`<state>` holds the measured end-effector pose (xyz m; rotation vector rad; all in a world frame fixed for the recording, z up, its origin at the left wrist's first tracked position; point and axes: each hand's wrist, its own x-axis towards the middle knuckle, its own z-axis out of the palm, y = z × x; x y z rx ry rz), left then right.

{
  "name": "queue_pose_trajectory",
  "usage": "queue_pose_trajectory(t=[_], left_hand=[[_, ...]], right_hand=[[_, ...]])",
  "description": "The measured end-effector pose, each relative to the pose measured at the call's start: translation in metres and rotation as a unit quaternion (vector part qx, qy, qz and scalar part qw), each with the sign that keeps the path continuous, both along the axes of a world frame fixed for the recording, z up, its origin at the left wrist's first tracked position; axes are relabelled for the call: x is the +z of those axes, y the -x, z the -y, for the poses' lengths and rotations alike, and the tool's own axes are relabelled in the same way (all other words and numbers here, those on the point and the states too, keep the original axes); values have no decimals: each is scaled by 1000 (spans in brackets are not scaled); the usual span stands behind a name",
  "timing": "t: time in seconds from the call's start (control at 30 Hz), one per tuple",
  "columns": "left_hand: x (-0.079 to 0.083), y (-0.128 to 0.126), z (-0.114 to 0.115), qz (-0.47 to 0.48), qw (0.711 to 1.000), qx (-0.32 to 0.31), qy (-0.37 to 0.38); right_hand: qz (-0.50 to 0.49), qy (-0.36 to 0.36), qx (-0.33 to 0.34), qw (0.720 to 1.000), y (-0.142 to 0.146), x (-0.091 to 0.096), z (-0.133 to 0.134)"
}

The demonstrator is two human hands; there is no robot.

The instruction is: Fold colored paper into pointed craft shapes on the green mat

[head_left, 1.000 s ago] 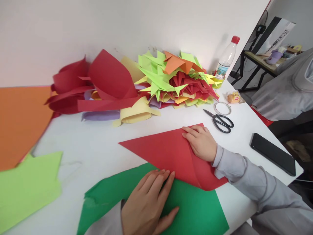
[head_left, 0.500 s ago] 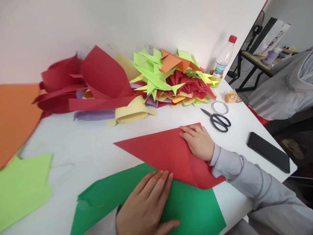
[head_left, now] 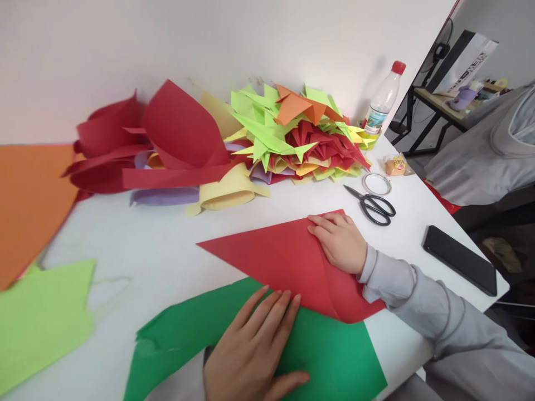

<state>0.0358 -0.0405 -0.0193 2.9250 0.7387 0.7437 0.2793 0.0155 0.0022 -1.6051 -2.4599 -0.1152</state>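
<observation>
A red paper sheet (head_left: 280, 256) folded into a triangle lies on the white table (head_left: 167, 239). My right hand (head_left: 341, 243) rests flat on its right part, fingers stretched out and pressing the paper down. My left hand (head_left: 254, 351) lies flat on a green sheet (head_left: 330, 356) at the near edge, its fingertips touching the lower folded edge of the red paper. Neither hand grips anything.
A heap of folded paper shapes (head_left: 292, 133) and curled red and yellow sheets (head_left: 175, 145) fills the back. Black scissors (head_left: 374, 206), a tape ring (head_left: 376, 183), a bottle (head_left: 382, 103) and a black phone (head_left: 460, 259) lie to the right. Orange (head_left: 29, 200) and light green (head_left: 42, 317) sheets lie left.
Both hands stay on the papers in nearly the same places; the left fingers have spread slightly. The view has shifted a little.
</observation>
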Motion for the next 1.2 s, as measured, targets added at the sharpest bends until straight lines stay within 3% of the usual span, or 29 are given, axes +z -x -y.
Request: queue_pose_trajectory(t=[0.33,0.93,1.2], left_hand=[[14,0,-3,-60,998,-24,1],[15,-1,-2,-48,996,-17,67],[15,-1,-4,-66,996,-28,44]], right_hand=[[-4,12,1,1000,-1,1,0],[-3,8,2,1000,-1,0,-1],[-3,9,1,1000,-1,0,-1]])
